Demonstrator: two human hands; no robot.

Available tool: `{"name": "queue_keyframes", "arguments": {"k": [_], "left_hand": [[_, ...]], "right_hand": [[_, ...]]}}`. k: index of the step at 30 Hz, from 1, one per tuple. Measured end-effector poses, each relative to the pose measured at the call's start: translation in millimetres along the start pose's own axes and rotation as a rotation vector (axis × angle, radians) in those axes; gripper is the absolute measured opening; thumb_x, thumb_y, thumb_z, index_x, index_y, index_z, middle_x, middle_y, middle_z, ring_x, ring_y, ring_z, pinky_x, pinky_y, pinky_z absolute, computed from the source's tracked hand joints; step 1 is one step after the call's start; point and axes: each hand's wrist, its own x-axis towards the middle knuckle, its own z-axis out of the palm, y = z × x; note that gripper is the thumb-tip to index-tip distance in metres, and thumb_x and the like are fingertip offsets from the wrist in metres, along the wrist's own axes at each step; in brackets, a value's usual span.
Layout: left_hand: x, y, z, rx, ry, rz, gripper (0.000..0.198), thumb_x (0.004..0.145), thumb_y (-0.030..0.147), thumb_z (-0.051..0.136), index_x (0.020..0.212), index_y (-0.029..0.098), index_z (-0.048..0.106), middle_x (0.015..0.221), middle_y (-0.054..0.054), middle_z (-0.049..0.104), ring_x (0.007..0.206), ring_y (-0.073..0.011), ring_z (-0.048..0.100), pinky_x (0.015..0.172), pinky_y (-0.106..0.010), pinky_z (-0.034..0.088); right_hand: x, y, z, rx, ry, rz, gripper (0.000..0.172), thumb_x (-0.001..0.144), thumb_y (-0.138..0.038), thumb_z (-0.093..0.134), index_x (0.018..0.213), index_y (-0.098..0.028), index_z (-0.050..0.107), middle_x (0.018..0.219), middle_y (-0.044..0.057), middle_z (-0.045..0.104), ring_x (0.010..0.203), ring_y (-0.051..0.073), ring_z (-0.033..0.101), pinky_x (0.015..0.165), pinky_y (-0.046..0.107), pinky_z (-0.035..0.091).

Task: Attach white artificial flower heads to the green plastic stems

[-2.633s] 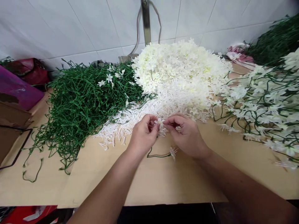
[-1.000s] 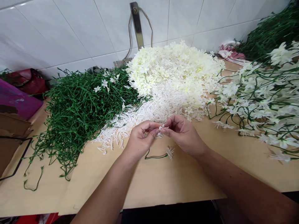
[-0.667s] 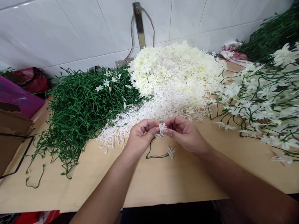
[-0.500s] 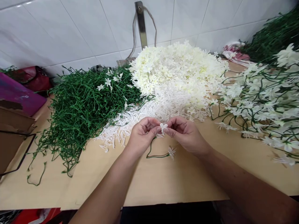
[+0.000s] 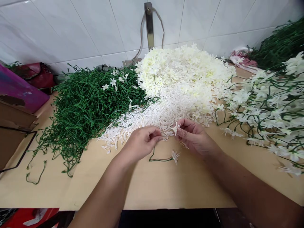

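My left hand (image 5: 142, 143) is closed in a pinch over the upper end of a thin green stem (image 5: 158, 158) that curves down onto the tabletop and carries a white flower (image 5: 175, 155) at its other end. A few centimetres to the right, my right hand (image 5: 194, 137) pinches a small white flower head (image 5: 175, 128) between thumb and fingers. Both hands hover just in front of a heap of white plastic stamens (image 5: 152, 118).
A tangle of bare green stems (image 5: 83, 107) lies at the left, a mound of cream flower heads (image 5: 185, 72) at the back centre, and finished flowering sprays (image 5: 268, 107) at the right. Cardboard and a purple bag (image 5: 16, 91) sit at the far left. The beige tabletop (image 5: 166, 183) runs along the front edge.
The hands, which met over one small flower, have parted. The right hand has drawn the flower head to the right while the left keeps the stem end.
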Motion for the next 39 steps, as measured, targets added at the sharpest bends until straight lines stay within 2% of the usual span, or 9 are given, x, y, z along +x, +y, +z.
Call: {"name": "queue_keyframes", "arguments": {"k": [5,8,11,15,20,23,31,35,39], "left_hand": [[-3,1,-6.9,0.300,-0.098,0.027,0.010,0.071,0.029,0.059,0.071,0.019,0.056,0.069,0.001,0.054,0.061,-0.0118,0.046,0.053,-0.023,0.032],[-1,1,-7.9,0.363,-0.105,0.021,0.002,0.070,0.020,0.057,0.072,0.020,0.057,0.072,0.000,0.055,0.064,-0.0126,0.048,0.055,-0.024,0.032],[-1,-1,-7.8,0.353,-0.105,0.025,0.009,0.069,0.013,0.053,0.070,0.019,0.058,0.073,-0.001,0.057,0.065,-0.0131,0.049,0.056,-0.024,0.034],[-1,-2,-4.6,0.189,-0.066,0.001,0.008,0.071,0.013,0.052,0.069,0.019,0.057,0.066,0.000,0.056,0.059,-0.0115,0.047,0.052,-0.023,0.034],[0,6,0.0,-0.268,-0.059,-0.085,0.004,0.073,0.017,0.054,0.070,0.017,0.056,0.062,0.002,0.055,0.057,-0.0087,0.047,0.052,-0.021,0.035],[2,12,1.3,-0.436,-0.045,-0.131,0.002,0.070,0.015,0.056,0.069,0.015,0.058,0.062,0.002,0.057,0.057,-0.0084,0.049,0.055,-0.021,0.037],[4,12,5.1,-0.548,-0.009,-0.198,0.002,0.066,0.013,0.061,0.067,0.014,0.059,0.060,0.002,0.057,0.056,-0.0078,0.050,0.055,-0.021,0.038],[5,13,5.5,-0.596,0.014,-0.227,0.002,0.066,0.014,0.062,0.065,0.013,0.060,0.059,0.002,0.056,0.057,-0.0076,0.049,0.056,-0.021,0.038],[7,11,10.0,-0.723,0.018,-0.257,0.008,0.064,0.017,0.065,0.065,0.012,0.059,0.059,0.002,0.056,0.056,-0.0071,0.049,0.056,-0.020,0.038]], "right_hand": [[-1,-1,-3,0.036,-0.005,0.033,0.031,0.059,-0.038,0.074,0.067,-0.020,0.050,0.059,-0.005,0.047,0.052,0.008,0.044,0.051,0.023,0.038],[-1,-2,-3,-0.018,-0.048,0.044,0.030,0.061,-0.041,0.072,0.067,-0.020,0.051,0.060,-0.004,0.048,0.054,0.009,0.045,0.053,0.024,0.039],[-1,-2,-3,-0.099,-0.100,0.055,0.030,0.064,-0.044,0.069,0.069,-0.020,0.052,0.061,-0.003,0.050,0.056,0.010,0.047,0.056,0.025,0.041],[-1,1,-1,-0.189,-0.167,0.044,0.030,0.067,-0.045,0.066,0.069,-0.019,0.051,0.064,-0.002,0.051,0.059,0.011,0.049,0.060,0.026,0.042],[-1,5,0,-0.257,-0.187,0.046,0.033,0.069,-0.049,0.063,0.067,-0.018,0.050,0.061,-0.002,0.050,0.059,0.010,0.049,0.059,0.025,0.041],[-1,6,-1,-0.270,-0.190,0.062,0.035,0.069,-0.050,0.063,0.067,-0.018,0.050,0.061,-0.002,0.050,0.060,0.010,0.048,0.060,0.025,0.041],[-1,9,-1,-0.308,-0.132,0.050,0.035,0.069,-0.050,0.062,0.066,-0.018,0.049,0.063,-0.001,0.054,0.061,0.011,0.051,0.058,0.026,0.041],[-5,8,3,-0.409,-0.030,-0.021,0.026,0.070,-0.039,0.063,0.068,-0.018,0.049,0.063,-0.001,0.051,0.058,0.010,0.048,0.052,0.024,0.040],[-9,8,8,-0.459,0.000,-0.110,0.018,0.073,-0.032,0.061,0.071,-0.017,0.049,0.065,0.000,0.052,0.058,0.011,0.050,0.053,0.024,0.043]]}}
